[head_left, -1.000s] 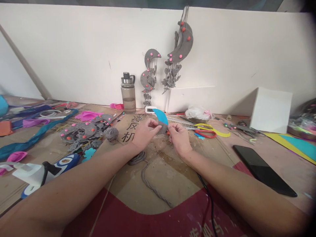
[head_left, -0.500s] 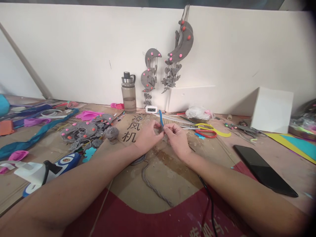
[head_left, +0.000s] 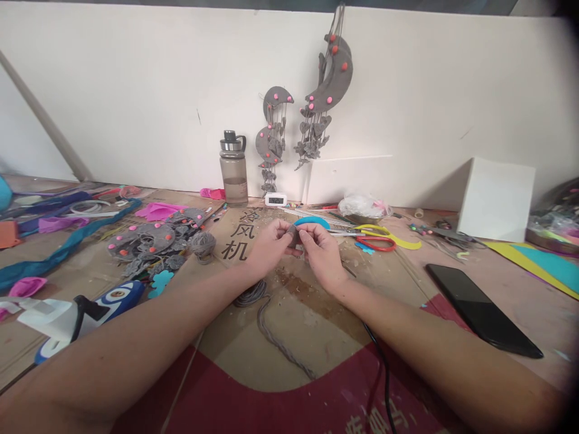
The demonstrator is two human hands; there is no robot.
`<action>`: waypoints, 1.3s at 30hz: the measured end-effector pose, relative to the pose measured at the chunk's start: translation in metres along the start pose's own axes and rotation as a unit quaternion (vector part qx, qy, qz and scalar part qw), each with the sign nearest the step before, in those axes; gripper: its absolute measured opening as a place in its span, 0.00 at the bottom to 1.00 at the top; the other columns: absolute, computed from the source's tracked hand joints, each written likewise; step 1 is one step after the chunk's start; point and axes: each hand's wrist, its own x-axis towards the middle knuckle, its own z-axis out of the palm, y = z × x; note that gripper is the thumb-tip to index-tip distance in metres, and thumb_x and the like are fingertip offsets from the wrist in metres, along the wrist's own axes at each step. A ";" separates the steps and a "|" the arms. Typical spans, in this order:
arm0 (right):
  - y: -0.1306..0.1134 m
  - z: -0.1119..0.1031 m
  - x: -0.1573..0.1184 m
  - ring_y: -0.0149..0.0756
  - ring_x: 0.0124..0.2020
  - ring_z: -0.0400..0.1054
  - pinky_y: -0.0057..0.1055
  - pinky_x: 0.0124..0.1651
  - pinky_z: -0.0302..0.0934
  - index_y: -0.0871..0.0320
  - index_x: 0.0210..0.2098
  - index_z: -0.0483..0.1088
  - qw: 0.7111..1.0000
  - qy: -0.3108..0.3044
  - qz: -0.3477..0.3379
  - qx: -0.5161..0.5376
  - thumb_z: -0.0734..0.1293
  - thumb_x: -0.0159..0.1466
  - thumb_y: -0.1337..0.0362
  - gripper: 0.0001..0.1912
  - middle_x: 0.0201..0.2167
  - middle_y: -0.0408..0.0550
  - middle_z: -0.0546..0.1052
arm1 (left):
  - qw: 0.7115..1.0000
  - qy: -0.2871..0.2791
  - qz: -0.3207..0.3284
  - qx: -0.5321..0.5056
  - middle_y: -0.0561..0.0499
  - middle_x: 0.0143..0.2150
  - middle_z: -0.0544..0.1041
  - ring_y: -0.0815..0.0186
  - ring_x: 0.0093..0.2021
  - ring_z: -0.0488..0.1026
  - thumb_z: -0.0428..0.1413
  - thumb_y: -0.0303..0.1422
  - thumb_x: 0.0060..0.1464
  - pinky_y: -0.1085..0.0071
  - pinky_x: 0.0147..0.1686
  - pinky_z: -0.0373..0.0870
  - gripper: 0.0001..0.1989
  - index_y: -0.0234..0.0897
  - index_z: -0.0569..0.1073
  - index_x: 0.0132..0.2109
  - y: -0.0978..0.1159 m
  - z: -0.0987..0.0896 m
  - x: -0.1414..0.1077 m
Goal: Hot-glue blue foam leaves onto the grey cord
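Observation:
Between both hands is a flat piece with a curved blue edge (head_left: pixel 313 221); a small grey part (head_left: pixel 294 235) shows between the fingertips. My left hand (head_left: pixel 271 248) pinches it from the left, thumb and fingers bent around it. From the right, my right hand (head_left: pixel 320 248) pinches the same piece between thumb and forefinger. The fingers hide most of it. Just behind the right hand lie scissors (head_left: pixel 380 242) with red and yellow handles. Grey braided cord (head_left: pixel 275 337) runs over the cardboard below, its coil partly under the left wrist. A grey yarn ball (head_left: pixel 202 246) sits to the left.
Grey moon ornaments (head_left: pixel 337 78) hang on the white wall. At the back stand a water bottle (head_left: pixel 234 175) and a small clock (head_left: pixel 275 199). Grey crescents (head_left: pixel 145 241) and a glue gun (head_left: pixel 58 319) lie left; a phone (head_left: pixel 484 310) lies right.
The blue piece has turned from a narrow upright strip to a wider curved shape leaning right, with its grey part now showing. Both hands stay nearly in place.

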 end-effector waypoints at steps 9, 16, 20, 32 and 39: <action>0.003 0.000 -0.001 0.31 0.30 0.63 0.28 0.31 0.59 0.57 0.36 0.68 1.000 -0.018 -0.019 0.005 0.62 0.61 0.56 0.11 0.29 0.43 0.71 | 0.997 -0.006 0.002 -0.075 0.52 0.32 0.76 0.67 0.34 0.75 0.60 0.41 0.49 0.61 0.41 0.76 0.15 0.35 0.70 0.37 0.001 -0.003 0.001; 0.001 0.000 -0.002 0.30 0.28 0.62 0.27 0.28 0.57 0.56 0.38 0.68 1.000 -0.016 -0.015 -0.007 0.61 0.61 0.56 0.12 0.29 0.43 0.71 | 0.994 0.013 0.006 -0.111 0.52 0.30 0.74 0.69 0.32 0.73 0.63 0.40 0.45 0.60 0.42 0.76 0.15 0.34 0.72 0.34 -0.002 -0.003 0.003; 0.001 0.000 0.000 0.30 0.27 0.61 0.27 0.28 0.57 0.57 0.36 0.68 1.000 -0.003 -0.002 0.005 0.62 0.60 0.55 0.12 0.27 0.42 0.70 | 0.995 -0.014 0.017 -0.101 0.51 0.33 0.75 0.68 0.36 0.73 0.63 0.39 0.46 0.60 0.44 0.75 0.14 0.33 0.74 0.36 -0.003 -0.006 0.004; 0.002 0.000 0.001 0.29 0.25 0.59 0.27 0.26 0.55 0.57 0.33 0.68 1.000 0.008 0.006 0.028 0.63 0.59 0.54 0.12 0.26 0.41 0.69 | 0.995 -0.012 0.018 -0.096 0.50 0.35 0.75 0.67 0.37 0.73 0.62 0.37 0.47 0.60 0.45 0.75 0.12 0.33 0.75 0.36 -0.002 -0.006 0.003; -0.002 0.000 -0.001 0.29 0.26 0.59 0.26 0.27 0.56 0.56 0.35 0.67 1.000 -0.002 -0.003 0.009 0.63 0.59 0.55 0.11 0.26 0.40 0.68 | 0.990 -0.006 -0.002 -0.139 0.50 0.34 0.76 0.68 0.37 0.74 0.65 0.35 0.44 0.59 0.46 0.74 0.14 0.33 0.75 0.38 0.004 -0.002 0.000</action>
